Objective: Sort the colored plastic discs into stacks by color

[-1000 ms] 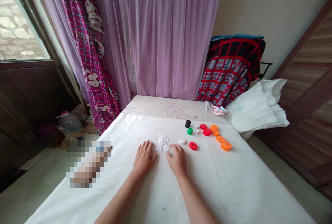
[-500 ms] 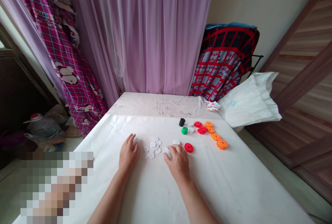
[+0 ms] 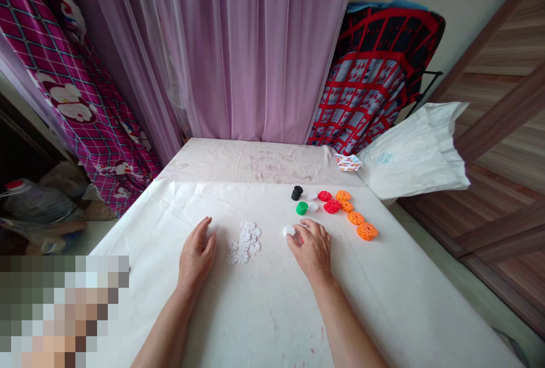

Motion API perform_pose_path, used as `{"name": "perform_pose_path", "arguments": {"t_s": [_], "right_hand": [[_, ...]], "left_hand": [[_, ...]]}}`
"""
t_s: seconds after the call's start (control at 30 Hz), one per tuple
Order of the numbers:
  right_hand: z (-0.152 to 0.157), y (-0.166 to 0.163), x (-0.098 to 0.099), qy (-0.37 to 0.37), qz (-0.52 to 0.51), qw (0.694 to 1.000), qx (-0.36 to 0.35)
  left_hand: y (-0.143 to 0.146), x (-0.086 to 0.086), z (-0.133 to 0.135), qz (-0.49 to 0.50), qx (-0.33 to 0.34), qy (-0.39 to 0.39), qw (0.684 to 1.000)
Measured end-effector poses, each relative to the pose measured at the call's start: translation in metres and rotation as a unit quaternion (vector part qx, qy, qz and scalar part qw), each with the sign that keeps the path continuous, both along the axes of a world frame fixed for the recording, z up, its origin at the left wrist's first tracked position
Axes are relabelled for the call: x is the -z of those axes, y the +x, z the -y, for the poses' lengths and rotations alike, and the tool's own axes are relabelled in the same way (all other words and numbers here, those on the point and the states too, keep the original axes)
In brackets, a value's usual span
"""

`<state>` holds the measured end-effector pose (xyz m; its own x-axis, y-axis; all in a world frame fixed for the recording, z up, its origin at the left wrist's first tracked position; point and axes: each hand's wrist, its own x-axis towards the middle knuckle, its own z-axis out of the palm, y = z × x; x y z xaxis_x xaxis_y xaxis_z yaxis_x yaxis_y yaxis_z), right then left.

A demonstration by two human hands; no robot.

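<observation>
My left hand (image 3: pixel 197 254) rests on the white-covered table, fingers stretched out and thumb apart, holding nothing. To its right lies a loose spread of white flower-shaped plastic discs (image 3: pixel 244 241). My right hand (image 3: pixel 313 249) is beside a small white disc pile (image 3: pixel 288 230); its thumb tip overlaps the pile's edge and the index finger stands apart from it. A bit of a red disc (image 3: pixel 302 239) shows between thumb and fingers, mostly covered by the hand. Beyond are a green stack (image 3: pixel 302 208), a black stack (image 3: pixel 297 192) and white discs (image 3: pixel 312 207).
Red stacks (image 3: pixel 331 205) and a row of orange stacks (image 3: pixel 356 218) lie at the right. A small patterned paper box (image 3: pixel 348 162) stands by a white bag (image 3: pixel 417 152) at the table's right edge. A pixelated patch (image 3: pixel 63 311) hides the lower left.
My right hand has moved right with a white disc, from beside the loose spread to the small white pile, now covering the red disc. My left hand stays open on the table. The view has shifted slightly.
</observation>
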<state>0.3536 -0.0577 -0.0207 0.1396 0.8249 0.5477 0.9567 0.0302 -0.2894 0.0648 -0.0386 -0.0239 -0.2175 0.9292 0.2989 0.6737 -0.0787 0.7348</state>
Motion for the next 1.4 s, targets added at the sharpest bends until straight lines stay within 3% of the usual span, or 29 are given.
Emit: {"name": "perform_pose_path", "arguments": {"t_s": [0.33,0.47,0.6,0.73,0.9,1.07,1.27,1.4], "right_hand": [[0.0,0.003,-0.002,0.0,0.006,1.0,-0.011],[0.006,-0.016,-0.006,0.018,-0.003,0.997,-0.073],[0.015,-0.052,-0.009,-0.058,-0.008,0.989,-0.133],[0.016,-0.073,-0.012,-0.127,-0.001,0.984,-0.124],[0.01,-0.079,-0.012,-0.158,0.007,0.981,-0.113],[0.013,-0.06,-0.012,-0.12,0.023,0.986,-0.115],[0.003,-0.006,-0.018,-0.037,0.029,0.999,-0.025],[-0.005,0.007,-0.012,-0.039,0.03,0.999,-0.005]], "left_hand": [[0.001,-0.002,0.001,-0.008,0.0,0.001,1.0],[0.002,-0.002,0.001,-0.011,0.007,-0.008,1.0],[0.003,-0.002,0.001,-0.013,0.007,-0.007,1.0],[0.005,-0.004,0.001,-0.017,0.011,0.003,1.0],[0.006,-0.005,0.001,-0.026,0.013,-0.001,1.0],[0.005,-0.004,0.002,-0.02,0.011,0.003,1.0],[0.006,-0.005,0.002,-0.027,0.014,-0.005,1.0],[0.006,-0.005,0.002,-0.029,0.013,-0.003,0.999]]}}
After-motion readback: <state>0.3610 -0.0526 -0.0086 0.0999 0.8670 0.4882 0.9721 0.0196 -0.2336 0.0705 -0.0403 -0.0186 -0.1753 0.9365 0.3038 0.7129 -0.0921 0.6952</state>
